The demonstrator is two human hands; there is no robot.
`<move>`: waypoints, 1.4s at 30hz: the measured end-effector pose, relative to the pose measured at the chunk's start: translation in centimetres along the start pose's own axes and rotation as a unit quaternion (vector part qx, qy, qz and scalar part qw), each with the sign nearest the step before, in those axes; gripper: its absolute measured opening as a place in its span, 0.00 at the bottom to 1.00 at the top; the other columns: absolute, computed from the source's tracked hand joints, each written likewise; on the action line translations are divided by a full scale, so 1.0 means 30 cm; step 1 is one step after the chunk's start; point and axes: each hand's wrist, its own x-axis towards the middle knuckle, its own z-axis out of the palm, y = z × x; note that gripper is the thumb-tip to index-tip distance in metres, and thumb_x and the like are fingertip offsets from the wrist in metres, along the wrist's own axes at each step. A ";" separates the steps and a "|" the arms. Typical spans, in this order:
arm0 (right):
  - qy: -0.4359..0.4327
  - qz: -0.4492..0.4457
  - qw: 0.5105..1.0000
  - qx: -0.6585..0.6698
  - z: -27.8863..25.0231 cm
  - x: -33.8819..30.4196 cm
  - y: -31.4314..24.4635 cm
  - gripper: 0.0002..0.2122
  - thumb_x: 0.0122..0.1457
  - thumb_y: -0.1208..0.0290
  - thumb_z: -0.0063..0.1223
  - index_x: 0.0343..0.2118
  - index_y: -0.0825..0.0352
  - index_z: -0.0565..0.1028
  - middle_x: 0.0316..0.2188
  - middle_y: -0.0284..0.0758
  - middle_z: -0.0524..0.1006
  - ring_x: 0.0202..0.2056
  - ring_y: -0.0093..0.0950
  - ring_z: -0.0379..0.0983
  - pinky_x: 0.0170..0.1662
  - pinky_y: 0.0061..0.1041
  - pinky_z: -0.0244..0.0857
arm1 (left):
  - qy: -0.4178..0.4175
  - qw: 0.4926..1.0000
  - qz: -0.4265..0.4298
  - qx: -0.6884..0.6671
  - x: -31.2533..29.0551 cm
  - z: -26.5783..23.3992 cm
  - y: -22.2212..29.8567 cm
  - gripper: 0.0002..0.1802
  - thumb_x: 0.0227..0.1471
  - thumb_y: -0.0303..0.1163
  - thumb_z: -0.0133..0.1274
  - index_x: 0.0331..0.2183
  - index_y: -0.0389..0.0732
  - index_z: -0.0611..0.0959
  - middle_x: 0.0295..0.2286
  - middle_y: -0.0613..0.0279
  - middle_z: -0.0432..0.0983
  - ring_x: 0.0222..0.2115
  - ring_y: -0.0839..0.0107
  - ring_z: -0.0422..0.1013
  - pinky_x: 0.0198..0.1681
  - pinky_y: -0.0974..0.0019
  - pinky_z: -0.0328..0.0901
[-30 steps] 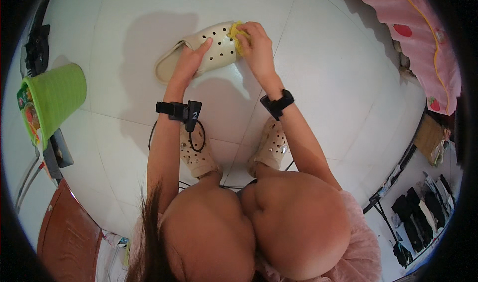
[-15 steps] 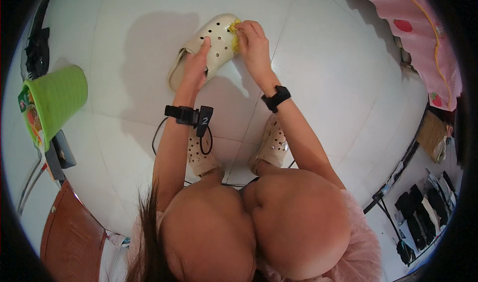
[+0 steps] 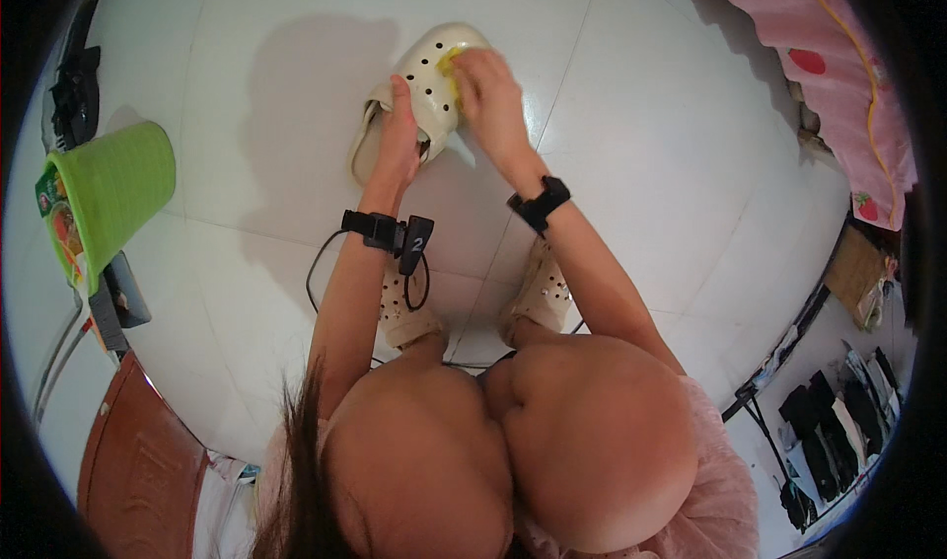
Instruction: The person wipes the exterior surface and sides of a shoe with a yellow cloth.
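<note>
A cream clog (image 3: 431, 77) with round vent holes is tilted over the pale floor, its toe pointing up and right. My left hand (image 3: 398, 137) grips it at the opening, thumb on top and the fingers partly hidden inside the shoe. Against the upper near the toe, my right hand (image 3: 490, 97) presses a crumpled yellow piece (image 3: 447, 64), perhaps a cloth or sponge; most of it is hidden under the fingers. Black straps circle both my wrists, and the left one carries a small black device (image 3: 415, 245) with a cable.
Similar clogs are on my feet, a left one (image 3: 400, 314) and a right one (image 3: 546, 293). A green bin (image 3: 128, 179) with packaging inside stands at the left. Pink fabric (image 3: 760, 16) hangs at the upper right. A brown wooden panel (image 3: 143, 450) is at the lower left.
The clog has shifted slightly to the right with my left hand. My right hand has slid the yellow piece from the toe's outer edge further onto the upper.
</note>
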 end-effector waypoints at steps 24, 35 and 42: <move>-0.110 0.013 0.991 0.069 0.001 -0.140 -0.058 0.07 0.57 0.79 0.52 0.39 0.71 0.76 0.42 0.41 0.75 0.44 0.40 0.73 0.47 0.32 0.69 | -0.008 0.996 0.021 -0.087 -0.017 0.003 0.040 0.47 0.57 0.71 0.28 0.55 0.37 0.68 0.50 0.53 0.71 0.50 0.61 0.69 0.53 0.59 0.65; 0.052 0.082 0.995 -0.006 -0.140 -0.065 0.118 0.06 0.60 0.80 0.49 0.40 0.71 0.75 0.41 0.41 0.74 0.37 0.36 0.75 0.39 0.28 0.71 | 0.016 0.996 0.026 -0.082 -0.020 0.018 0.050 0.33 0.60 0.55 0.46 0.53 0.37 0.69 0.49 0.53 0.71 0.48 0.61 0.70 0.53 0.55 0.65; 0.037 0.094 0.995 0.026 -0.057 0.018 0.022 0.07 0.58 0.79 0.52 0.39 0.71 0.76 0.40 0.41 0.75 0.39 0.39 0.75 0.41 0.31 0.71 | 0.023 0.996 -0.037 -0.081 -0.005 0.001 0.058 0.25 0.50 0.38 0.52 0.48 0.36 0.72 0.43 0.54 0.74 0.43 0.60 0.72 0.47 0.57 0.68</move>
